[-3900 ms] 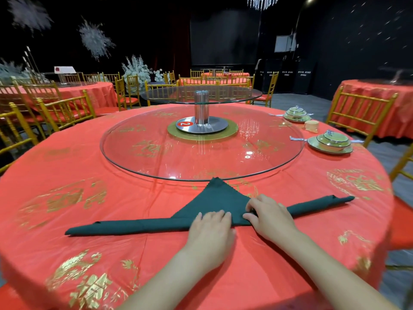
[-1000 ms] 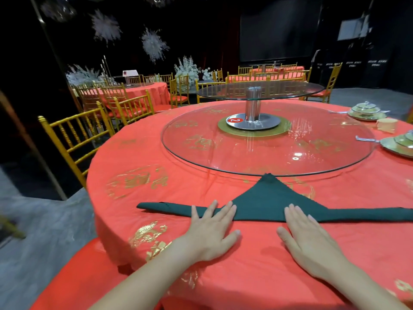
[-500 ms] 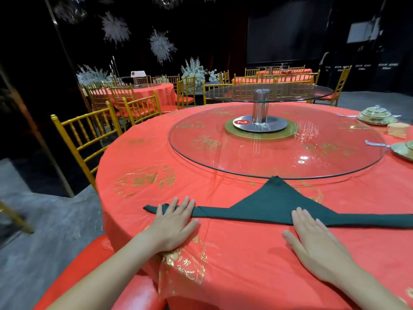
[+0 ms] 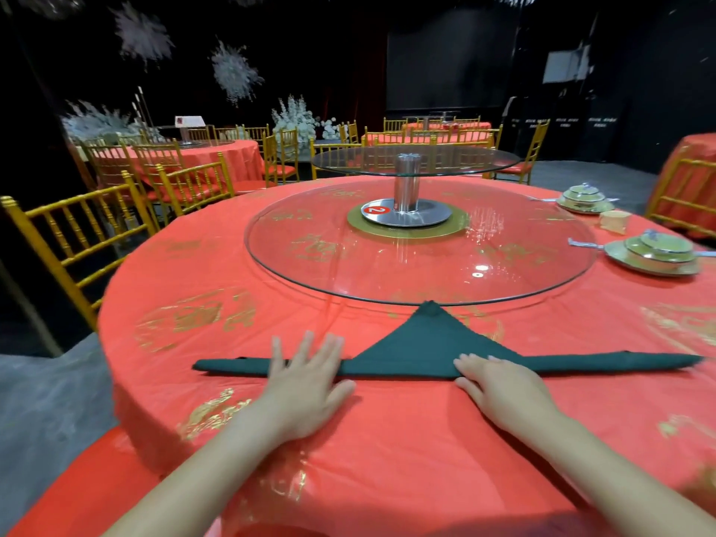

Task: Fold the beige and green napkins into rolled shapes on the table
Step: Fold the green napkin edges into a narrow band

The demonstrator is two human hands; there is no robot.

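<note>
Red table [image 4: 387, 439] — green napkin [image 4: 422, 346], turntable [image 4: 426, 273]

green napkin [image 4: 426, 348] (partly rolled), left hand [image 4: 306, 385], right hand [image 4: 499, 389] flat on it

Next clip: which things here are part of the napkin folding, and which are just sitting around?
In the job:
- green napkin, long edge rolled, point toward the turntable
- left hand and right hand, both flat on it
- table under it

Just there:
- glass turntable
- covered dishes at the right
- gold chairs
</note>
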